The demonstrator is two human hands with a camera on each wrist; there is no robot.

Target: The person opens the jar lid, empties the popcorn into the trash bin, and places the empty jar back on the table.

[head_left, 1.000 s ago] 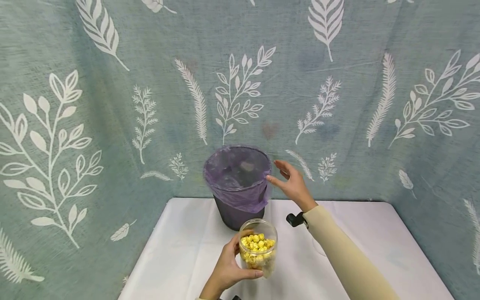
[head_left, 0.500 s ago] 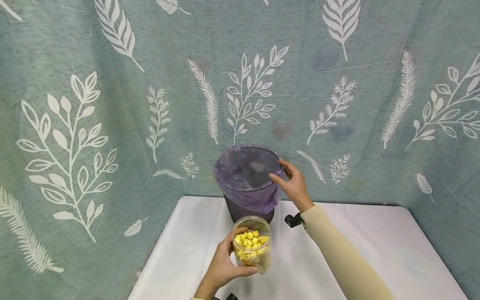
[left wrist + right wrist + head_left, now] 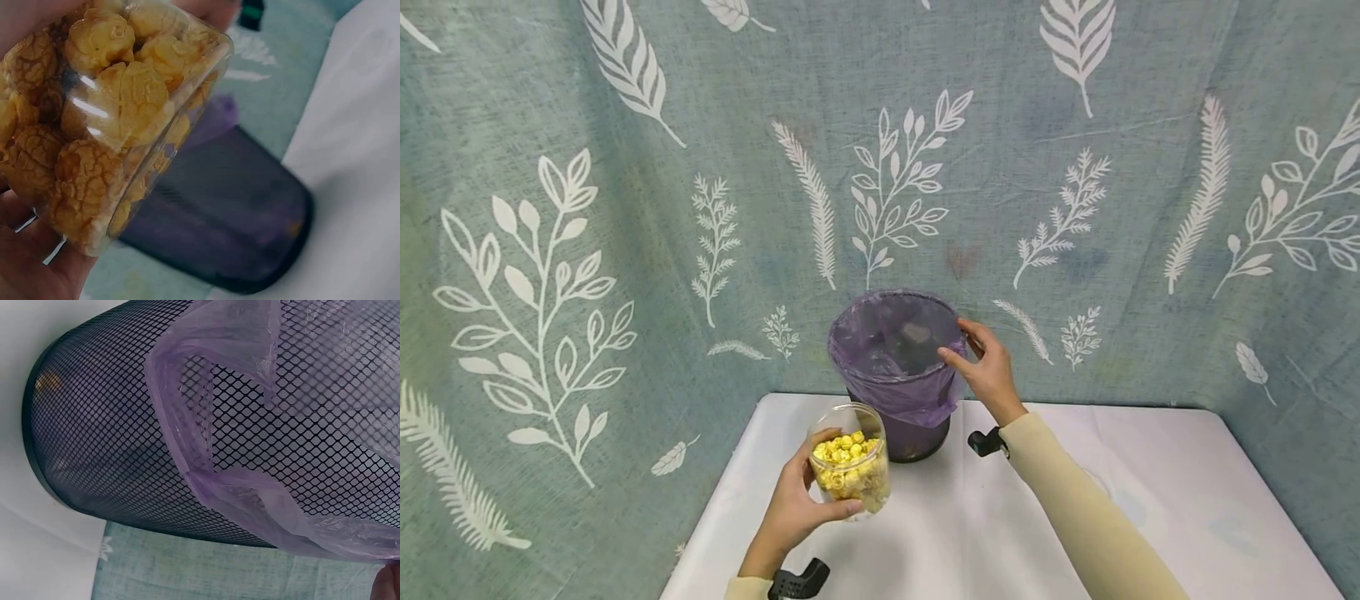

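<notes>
A clear open-topped plastic jar point(image 3: 850, 462), partly filled with yellow mushroom-shaped popcorn point(image 3: 119, 94), is held upright with a slight tilt above the table. My left hand point(image 3: 797, 500) grips it from the left, thumb on the near side and fingers behind. Back from the jar stands a black mesh wastebasket point(image 3: 94, 437) lined with a thin purple bag point(image 3: 887, 396) folded over its rim. My right hand point(image 3: 988, 367) holds the basket's right rim, thumb at the near side and fingers farther back. In the right wrist view only a fingertip point(image 3: 385, 584) shows, at the bag's edge.
A white-covered table point(image 3: 1022, 533) lies under everything. Green leaf-patterned cloth point(image 3: 715, 250) hangs close behind the wastebasket and along both sides. Low inside the basket a small yellowish bit point(image 3: 47, 381) shows through the mesh.
My left hand has carried the jar left and slightly forward, away from the basket's front. My right hand has closed in on the basket's rim and stays there.
</notes>
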